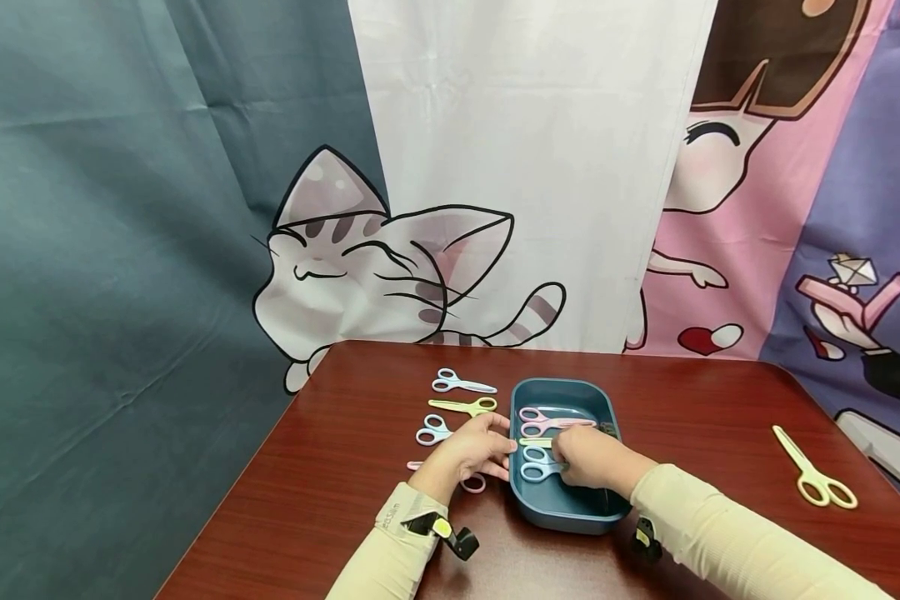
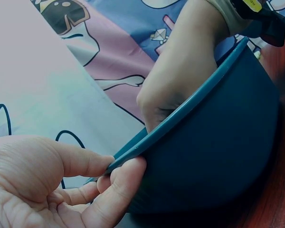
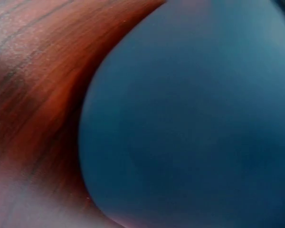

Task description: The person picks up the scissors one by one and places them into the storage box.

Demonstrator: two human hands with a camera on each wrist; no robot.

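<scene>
At the near middle of the table stands a dark blue plastic tray [image 1: 562, 521]. My left hand [image 1: 474, 450] pinches its left rim between thumb and fingers, plainly seen in the left wrist view. My right hand [image 1: 596, 457] is inside the tray, fingers curled down around the middle of light blue scissors [image 1: 534, 472], whose handles point left. Beside them lie yellow scissors [image 1: 534, 442], blades to the left, their handles hidden under that hand. Pink scissors [image 1: 536, 422] lie behind, handles left. In the right wrist view only the tray's outer wall [image 3: 180, 118] and tabletop show.
Left of the tray, light blue scissors [image 1: 446, 382], yellow scissors [image 1: 483, 406] and another light blue pair [image 1: 433, 431] lie in a column. A pink pair [image 1: 474, 483] is partly covered by my left hand. More yellow scissors [image 1: 816, 479] lie far right. A printed curtain hangs behind.
</scene>
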